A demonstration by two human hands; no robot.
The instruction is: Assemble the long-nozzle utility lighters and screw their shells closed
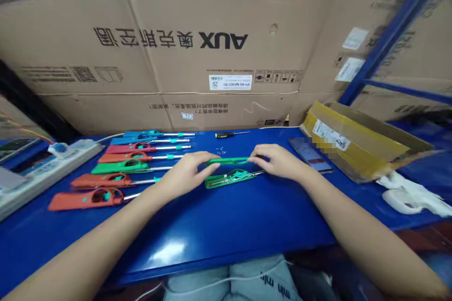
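A green lighter shell half [231, 161] is held level just above the blue tabletop, pinched at its left end by my left hand [190, 174] and at its right end by my right hand [277, 162]. Directly below and nearer to me lies the other half of the green lighter [222, 180], open, with inner parts, a thin wire and a metal rod in it. To the left, several long-nosed lighters in blue, red, orange and green lie in a column, among them an orange one [86, 200] at the front. My left forearm hides some of their metal tips.
A yellow-handled screwdriver [226, 135] lies at the back. On the right are a phone [310, 154], a taped cardboard box [349, 143] and a white tape-like roll [402, 201]. A power strip [45, 171] runs along the left. Large cardboard [169, 70] walls the back.
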